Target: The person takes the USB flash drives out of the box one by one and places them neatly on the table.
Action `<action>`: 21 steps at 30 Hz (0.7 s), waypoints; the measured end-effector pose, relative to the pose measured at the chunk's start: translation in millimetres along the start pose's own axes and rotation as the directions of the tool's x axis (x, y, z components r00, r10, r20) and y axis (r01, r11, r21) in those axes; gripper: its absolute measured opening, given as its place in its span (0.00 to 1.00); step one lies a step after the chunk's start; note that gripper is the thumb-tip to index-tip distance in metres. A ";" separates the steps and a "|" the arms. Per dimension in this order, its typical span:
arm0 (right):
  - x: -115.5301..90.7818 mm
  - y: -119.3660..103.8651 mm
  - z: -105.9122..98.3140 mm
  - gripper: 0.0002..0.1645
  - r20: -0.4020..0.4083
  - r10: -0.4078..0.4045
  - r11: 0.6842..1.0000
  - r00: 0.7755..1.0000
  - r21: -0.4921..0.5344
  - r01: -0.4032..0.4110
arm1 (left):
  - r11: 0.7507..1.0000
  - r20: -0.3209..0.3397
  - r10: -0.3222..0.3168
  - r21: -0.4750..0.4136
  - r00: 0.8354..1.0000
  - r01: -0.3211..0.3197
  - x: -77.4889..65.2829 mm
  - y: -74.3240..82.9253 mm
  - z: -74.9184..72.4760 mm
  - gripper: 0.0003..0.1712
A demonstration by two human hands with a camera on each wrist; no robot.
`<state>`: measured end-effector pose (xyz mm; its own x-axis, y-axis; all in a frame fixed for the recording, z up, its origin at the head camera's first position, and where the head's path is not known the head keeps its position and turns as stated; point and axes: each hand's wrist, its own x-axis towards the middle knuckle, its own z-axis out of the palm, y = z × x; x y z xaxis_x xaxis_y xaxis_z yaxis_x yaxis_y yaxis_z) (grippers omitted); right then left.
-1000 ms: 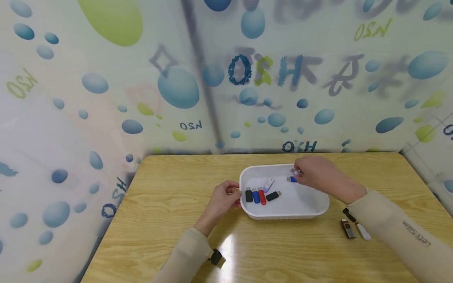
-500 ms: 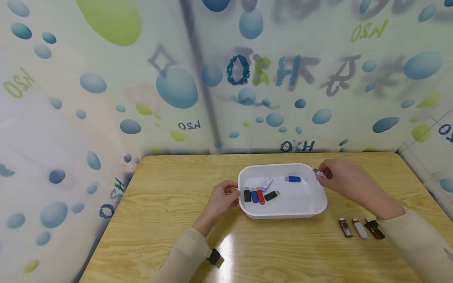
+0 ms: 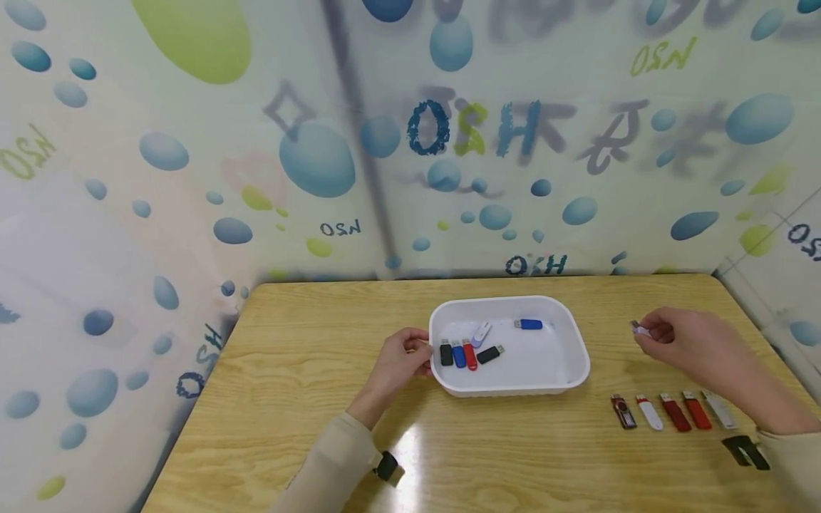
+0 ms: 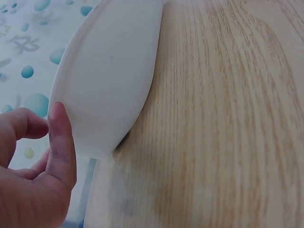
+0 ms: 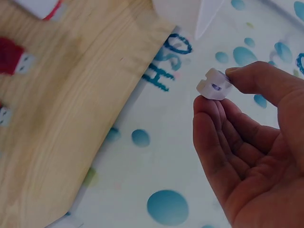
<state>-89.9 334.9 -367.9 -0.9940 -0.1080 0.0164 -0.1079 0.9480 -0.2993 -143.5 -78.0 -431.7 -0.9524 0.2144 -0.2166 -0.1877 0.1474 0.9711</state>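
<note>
My right hand (image 3: 695, 345) pinches a small white and lavender USB stick (image 5: 215, 85) between thumb and fingertips, above the table right of the white plastic bin (image 3: 513, 390). The stick's metal plug (image 3: 635, 325) points away from the fingers. My left hand (image 3: 398, 360) holds the bin's left end at the rim; in the left wrist view a finger (image 4: 61, 137) lies along the outer wall. Inside the bin, black, blue and red USB sticks (image 3: 470, 355) lie side by side. A black stick (image 3: 490, 354), a lavender stick (image 3: 482, 333) and a blue stick (image 3: 529, 324) lie apart.
Several USB sticks stand in a row on the wooden table (image 3: 321, 320) to the right, among them a swivel one (image 3: 623, 412), a white one (image 3: 650, 413) and a red one (image 3: 697, 411). A patterned curtain (image 3: 449, 214) hangs behind the table's back edge.
My right hand has lifted the white and lavender USB stick out of the bin and carried it right, over the table. The row of sticks has come into fuller view. My left hand stays at the rim.
</note>
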 end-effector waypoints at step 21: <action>-44.6 81.4 16.2 0.19 -0.094 0.241 0.969 0.966 -0.026 -0.244 | 1.000 -0.021 -0.010 -0.001 1.000 0.010 4.9 -10.7 1.7 0.20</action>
<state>-54.1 412.1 -408.5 -0.9878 0.1524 0.0334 0.1380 0.9532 -0.2692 -145.7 -76.9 -443.3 -0.9553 0.1930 -0.2241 -0.1973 0.1488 0.9690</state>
